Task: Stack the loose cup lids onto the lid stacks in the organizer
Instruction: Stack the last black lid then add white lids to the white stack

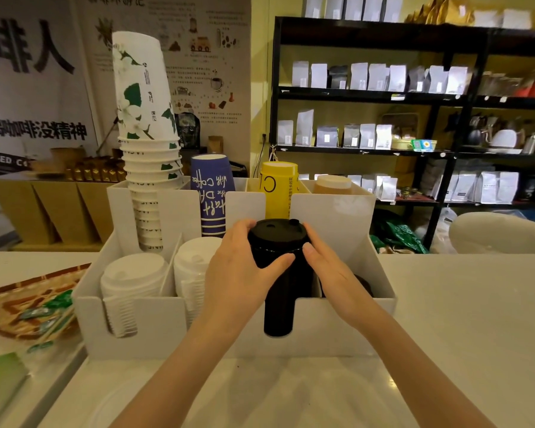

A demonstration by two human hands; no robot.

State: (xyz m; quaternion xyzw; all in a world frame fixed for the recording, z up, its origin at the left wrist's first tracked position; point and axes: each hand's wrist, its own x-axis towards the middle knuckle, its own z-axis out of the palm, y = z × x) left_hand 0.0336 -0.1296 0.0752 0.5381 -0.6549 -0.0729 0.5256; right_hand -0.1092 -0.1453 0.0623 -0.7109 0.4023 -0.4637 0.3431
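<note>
black lid stack (277, 267) | left hand (241, 273), right hand (331, 273) clasp it (white lids (133, 273) beside)

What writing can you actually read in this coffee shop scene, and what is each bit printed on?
"with Coffee", upside down, on the blue cup.
"C", large and black, on the yellow cup; its small side text is too small to read.
"NEED C", cut off, on the dark sign.
"人" and "咖啡没精神" on the grey banner.
White poster, flowered cups and shelf bags: print too small or blurred.
</note>
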